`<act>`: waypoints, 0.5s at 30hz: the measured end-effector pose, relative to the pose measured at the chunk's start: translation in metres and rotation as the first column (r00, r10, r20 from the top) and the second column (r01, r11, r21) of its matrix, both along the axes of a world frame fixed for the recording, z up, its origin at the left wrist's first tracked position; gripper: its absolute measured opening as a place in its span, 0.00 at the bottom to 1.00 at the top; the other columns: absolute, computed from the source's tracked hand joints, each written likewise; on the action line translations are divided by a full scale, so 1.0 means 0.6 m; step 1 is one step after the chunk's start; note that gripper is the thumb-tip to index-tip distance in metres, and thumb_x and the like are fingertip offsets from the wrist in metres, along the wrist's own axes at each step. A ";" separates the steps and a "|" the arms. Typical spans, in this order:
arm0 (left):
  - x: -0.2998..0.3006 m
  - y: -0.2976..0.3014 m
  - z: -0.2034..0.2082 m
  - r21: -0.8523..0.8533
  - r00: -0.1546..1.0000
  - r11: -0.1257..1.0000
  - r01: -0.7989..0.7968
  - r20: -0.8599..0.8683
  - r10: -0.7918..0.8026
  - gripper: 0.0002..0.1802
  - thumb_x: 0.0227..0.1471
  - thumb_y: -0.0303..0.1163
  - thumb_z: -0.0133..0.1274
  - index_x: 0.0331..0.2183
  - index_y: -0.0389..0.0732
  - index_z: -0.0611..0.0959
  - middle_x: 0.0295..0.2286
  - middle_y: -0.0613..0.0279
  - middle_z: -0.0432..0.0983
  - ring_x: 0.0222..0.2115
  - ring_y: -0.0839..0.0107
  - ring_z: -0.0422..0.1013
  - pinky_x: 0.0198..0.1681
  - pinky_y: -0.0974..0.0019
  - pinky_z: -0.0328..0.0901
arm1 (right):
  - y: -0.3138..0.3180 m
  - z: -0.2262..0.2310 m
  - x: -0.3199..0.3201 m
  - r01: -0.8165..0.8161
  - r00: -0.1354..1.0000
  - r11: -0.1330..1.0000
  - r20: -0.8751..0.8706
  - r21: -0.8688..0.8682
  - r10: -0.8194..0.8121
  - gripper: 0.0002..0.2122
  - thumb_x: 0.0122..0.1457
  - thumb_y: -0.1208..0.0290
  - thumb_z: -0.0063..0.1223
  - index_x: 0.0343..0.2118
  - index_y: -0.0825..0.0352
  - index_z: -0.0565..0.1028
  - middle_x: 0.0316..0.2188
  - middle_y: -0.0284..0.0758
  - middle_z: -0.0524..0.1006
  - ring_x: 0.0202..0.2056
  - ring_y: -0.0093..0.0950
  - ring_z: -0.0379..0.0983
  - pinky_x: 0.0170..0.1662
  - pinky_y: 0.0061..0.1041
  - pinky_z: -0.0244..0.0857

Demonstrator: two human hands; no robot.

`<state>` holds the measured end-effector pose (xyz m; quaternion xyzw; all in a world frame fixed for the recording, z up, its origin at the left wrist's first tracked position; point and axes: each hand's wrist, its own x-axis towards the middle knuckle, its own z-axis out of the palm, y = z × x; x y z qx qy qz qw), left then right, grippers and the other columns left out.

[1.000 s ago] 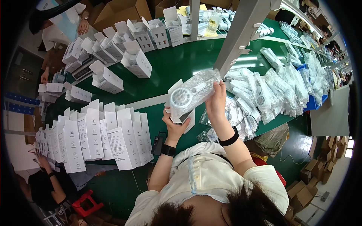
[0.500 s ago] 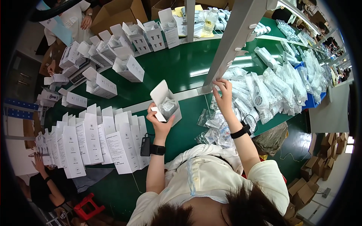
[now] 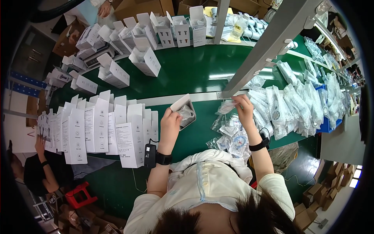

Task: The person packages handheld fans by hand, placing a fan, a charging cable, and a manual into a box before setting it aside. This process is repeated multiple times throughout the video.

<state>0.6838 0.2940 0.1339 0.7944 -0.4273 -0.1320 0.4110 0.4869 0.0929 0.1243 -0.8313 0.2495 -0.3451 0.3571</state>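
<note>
The green surface (image 3: 187, 70) is biggest. Bubble-wrapped things (image 3: 292, 103) lie heaped on my right, maybe so they are easy to reach. My left hand (image 3: 170, 120) grips an open white box (image 3: 193, 110) in front of me, probably to keep it steady. A wrapped bundle (image 3: 188, 114) sits inside. My right hand (image 3: 244, 107) pinches a little clear bag (image 3: 226, 107), likely by its edge.

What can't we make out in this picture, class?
In the head view:
Lower part of the wrapped item: hidden by the open box.
Contents of the small bag at the right hand: too small.
Arm beyond the upper-left co-worker's hand: cut off by the edge.
</note>
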 end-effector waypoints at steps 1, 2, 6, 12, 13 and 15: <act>0.002 -0.002 0.002 -0.001 1.000 1.000 -0.002 0.000 0.002 0.06 0.39 0.19 0.53 0.24 0.32 0.73 0.32 0.52 0.66 0.27 0.54 0.67 0.28 0.61 0.62 | 0.024 0.029 0.018 -0.002 1.000 1.000 0.000 -0.001 0.002 0.13 0.40 0.87 0.49 0.31 0.67 0.71 0.28 0.38 0.70 0.29 0.34 0.69 0.31 0.25 0.63; 0.005 -0.005 0.003 -0.015 1.000 1.000 -0.019 0.013 0.019 0.05 0.39 0.19 0.52 0.24 0.31 0.72 0.30 0.52 0.66 0.26 0.54 0.66 0.27 0.61 0.62 | 0.049 0.055 0.037 0.009 0.988 0.999 0.155 -0.049 -0.001 0.12 0.39 0.87 0.49 0.30 0.68 0.72 0.27 0.38 0.70 0.27 0.33 0.68 0.30 0.23 0.63; 0.005 -0.019 0.011 -0.082 0.998 0.996 -0.047 0.027 0.049 0.03 0.41 0.19 0.49 0.23 0.31 0.71 0.26 0.52 0.66 0.23 0.53 0.66 0.25 0.60 0.61 | 0.107 0.059 0.107 -0.220 0.896 0.938 0.324 -0.268 0.303 0.12 0.37 0.86 0.49 0.29 0.68 0.73 0.27 0.37 0.69 0.29 0.32 0.69 0.29 0.23 0.64; 0.008 -0.012 0.017 -0.165 0.996 0.983 -0.085 0.010 0.088 0.04 0.40 0.20 0.52 0.23 0.33 0.73 0.26 0.54 0.69 0.23 0.58 0.67 0.25 0.66 0.61 | 0.121 0.025 0.154 -0.573 0.784 0.677 -0.067 -0.462 0.618 0.10 0.37 0.81 0.53 0.28 0.68 0.73 0.28 0.36 0.71 0.37 0.36 0.67 0.38 0.32 0.64; 0.010 -0.005 0.022 -0.164 0.995 0.982 -0.096 0.013 0.099 0.04 0.40 0.20 0.52 0.23 0.33 0.73 0.26 0.54 0.69 0.23 0.58 0.67 0.25 0.66 0.61 | 0.120 0.028 0.151 -0.615 0.776 0.658 -0.185 -0.434 0.603 0.12 0.38 0.79 0.55 0.30 0.67 0.73 0.30 0.37 0.70 0.39 0.35 0.65 0.42 0.33 0.62; 0.010 0.019 0.034 -0.169 0.990 0.982 -0.086 0.096 0.103 0.09 0.41 0.22 0.52 0.30 0.33 0.72 0.35 0.51 0.67 0.33 0.54 0.66 0.33 0.64 0.62 | 0.118 0.034 0.145 -0.690 0.721 0.624 -0.413 -0.366 0.556 0.16 0.38 0.75 0.57 0.34 0.66 0.73 0.36 0.38 0.69 0.45 0.35 0.62 0.49 0.36 0.57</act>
